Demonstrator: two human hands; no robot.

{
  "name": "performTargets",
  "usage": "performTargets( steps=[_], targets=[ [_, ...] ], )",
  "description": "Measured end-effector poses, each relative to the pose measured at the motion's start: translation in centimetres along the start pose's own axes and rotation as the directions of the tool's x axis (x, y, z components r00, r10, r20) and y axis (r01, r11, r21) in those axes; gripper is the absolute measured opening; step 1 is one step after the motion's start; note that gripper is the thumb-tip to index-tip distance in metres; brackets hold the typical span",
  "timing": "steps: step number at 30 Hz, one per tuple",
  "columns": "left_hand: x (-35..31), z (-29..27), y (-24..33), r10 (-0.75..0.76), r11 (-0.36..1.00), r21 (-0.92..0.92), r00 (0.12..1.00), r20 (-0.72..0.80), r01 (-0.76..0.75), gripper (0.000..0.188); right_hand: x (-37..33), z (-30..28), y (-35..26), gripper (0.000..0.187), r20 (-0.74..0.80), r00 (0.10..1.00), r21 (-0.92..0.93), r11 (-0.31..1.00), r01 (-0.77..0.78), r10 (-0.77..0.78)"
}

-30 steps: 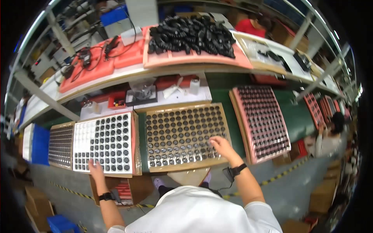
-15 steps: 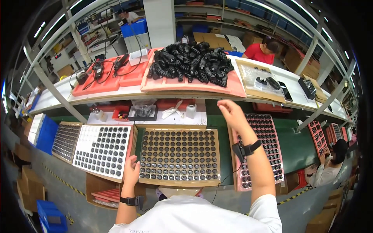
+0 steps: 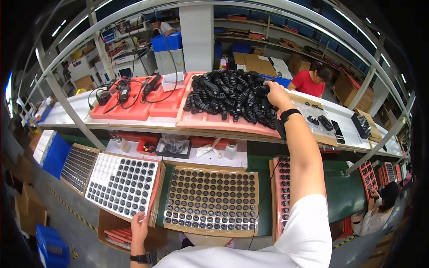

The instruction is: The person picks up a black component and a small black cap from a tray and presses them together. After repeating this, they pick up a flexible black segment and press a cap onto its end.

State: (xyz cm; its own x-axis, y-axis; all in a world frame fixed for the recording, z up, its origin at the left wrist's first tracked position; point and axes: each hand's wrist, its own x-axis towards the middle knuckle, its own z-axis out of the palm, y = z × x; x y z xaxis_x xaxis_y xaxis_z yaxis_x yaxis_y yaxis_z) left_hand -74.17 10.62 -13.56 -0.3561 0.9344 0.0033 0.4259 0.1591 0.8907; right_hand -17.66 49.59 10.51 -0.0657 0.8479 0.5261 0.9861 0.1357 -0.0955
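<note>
We cannot tell whether our right hand (image 3: 278,95) pinches anything at the far black pile (image 3: 227,97), but should untangle gently.

- Single view: left lens of a side-by-side fisheye pair, worn on the worker's head. Upright, unmirrored; picture left is the worker's left.
- Faces forward and steeply down, over the wearer's white shirt (image 3: 241,257) at the lower edge.
- Close range. Shirt and right arm (image 3: 307,165) nearest; green worktop (image 3: 342,181) just past them, raised shelf (image 3: 67,114) beyond, grey-white pillar (image 3: 196,40) well back.
- Both hands in field, as I see it: left hand (image 3: 139,224) low, left of centre; right hand (image 3: 279,95) higher, right of centre.
- Very wide lens: floor (image 3: 85,234) caught at lower left, overhead rails bowed, corners black.
</note>
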Motion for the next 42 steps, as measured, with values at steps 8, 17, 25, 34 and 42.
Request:
performTargets(
  steps=[8, 17, 25, 34, 42],
  targets=[
    [-1.8, -2.3, -0.5, -0.136, 0.991, 0.002, 0.988, -0.072, 0.137, 0.018, 0.2, 1.3, -0.4, 0.033, 0.099, 0.994, -0.017, 0.999, -0.036, 0.037],
    [-0.7, 0.1, 0.4, -0.041, 0.999, 0.029, 0.999, -0.023, 0.042, 0.016, -1.3, 2.0, 0.7, 0.034, -0.056, 0.998, 0.088, 0.996, -0.009, 0.014],
    [-1.6, 0.2, 0.8, -0.059, 0.998, 0.037, 0.998, -0.005, 0.059, 0.016, -0.2, 2.0, 0.6, 0.033, 0.008, 0.999, 0.103, 0.994, 0.045, -0.046],
    [-1.4, 0.2, 0.9, -0.093, 0.994, 0.053, 0.996, -0.016, 0.094, 0.017, -0.6, 1.7, 4.1, 0.026, 0.055, 0.879, 0.809, 0.494, -0.317, 0.475],
    [0.4, 1.8, 1.9, -0.053, 0.999, 0.014, 0.996, 0.069, 0.052, 0.016, -4.6, -1.5, 3.3, 0.023, 0.102, 0.914, 0.994, -0.087, -0.073, 0.393]
  ],
)
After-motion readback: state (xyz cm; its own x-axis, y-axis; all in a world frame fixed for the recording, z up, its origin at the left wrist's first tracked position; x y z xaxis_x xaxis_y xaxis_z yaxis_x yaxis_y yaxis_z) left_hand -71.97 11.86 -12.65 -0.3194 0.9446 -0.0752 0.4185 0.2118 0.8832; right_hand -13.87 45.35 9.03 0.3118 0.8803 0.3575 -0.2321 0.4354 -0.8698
